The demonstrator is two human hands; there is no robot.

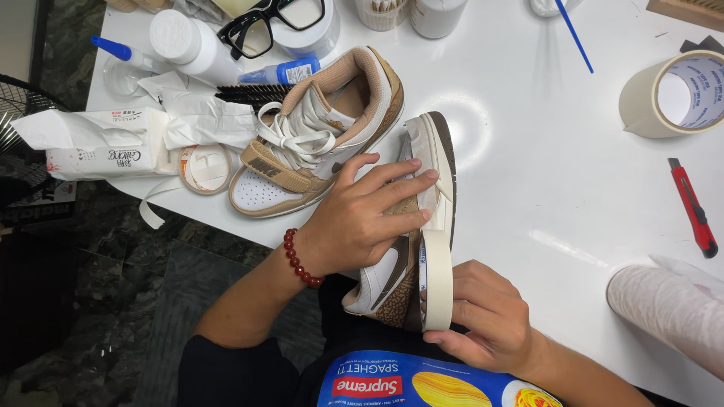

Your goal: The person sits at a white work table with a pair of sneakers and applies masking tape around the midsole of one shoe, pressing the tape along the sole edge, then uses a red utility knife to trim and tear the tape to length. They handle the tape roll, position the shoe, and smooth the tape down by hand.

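Masking under way on one sneaker, the sole edge partly covered with pale tape; second sneaker untaped, by the look of it.

Left edge of counter [528, 151]: tissue pack [90, 147], crumpled wipes, one small tape roll [205, 167] lying flat with a loose tail hanging over the edge. Behind it, a white bottle [188, 45], two blue-capped squeeze tubes, one dark brush [253, 94], one pair of black glasses [275, 19].

Untaped sneaker [317, 136]: tan and white, upright on the counter, laces loose, no tape visible on it.

Left hand [362, 218], red bead bracelet at the wrist: fingers spread and pressed flat on the side of the held sneaker [415, 218], steadying it. Grip closed against the shoe, not around it.

Held sneaker: tipped on its side, toe toward the counter, heel toward the lap. Tape laid along the toe end and forward midsole; rear part toward the heel appears bare. Judgement: roughly half the run done on this side, far side hidden.

Right hand [486, 320]: fingers clamped on a masking tape roll [436, 279] standing on edge against the sole, strip feeding up along it.

Right side: one large tape roll [671, 94], one red utility knife [692, 207], one blue stick [573, 34], a wrapped pale bundle [671, 309] at the corner.

Count: sneakers two; tape rolls three; knives one.
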